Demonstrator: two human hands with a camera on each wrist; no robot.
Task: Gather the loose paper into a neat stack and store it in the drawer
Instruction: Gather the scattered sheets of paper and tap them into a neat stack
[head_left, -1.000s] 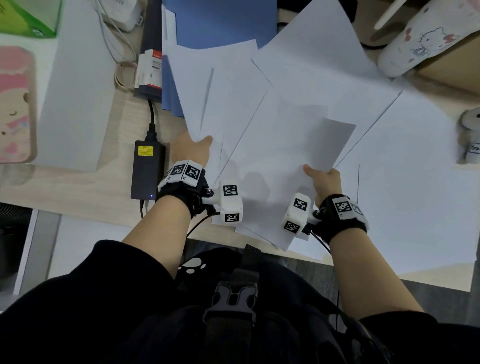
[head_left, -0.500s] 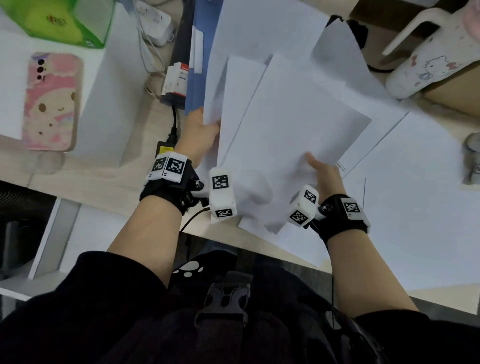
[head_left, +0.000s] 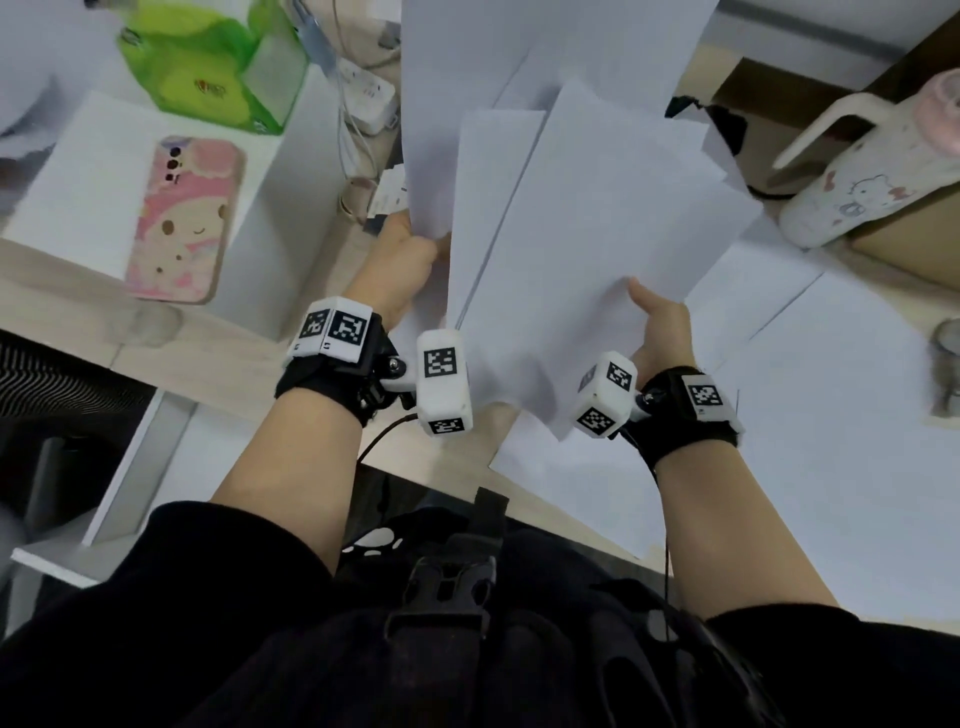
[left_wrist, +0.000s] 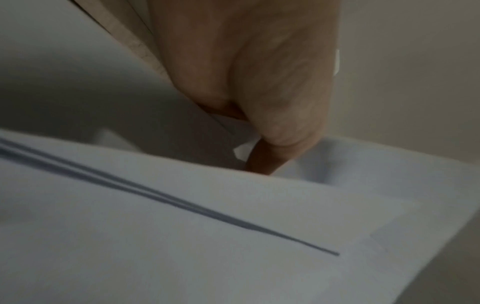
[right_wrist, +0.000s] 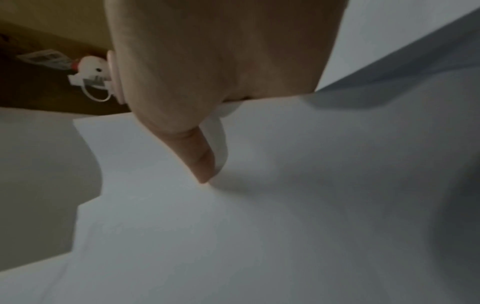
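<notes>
Sheets (head_left: 597, 249) had risen off the desk (head_left: 67, 322) toward twelve o'clock, left hand (head_left: 400, 265) and right hand (head_left: 660, 327) each pinching an edge, gathering nearly done.

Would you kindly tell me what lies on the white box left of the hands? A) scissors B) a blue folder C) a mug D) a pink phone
D: a pink phone lies flat on the white box, beside the green tissue box.
</notes>
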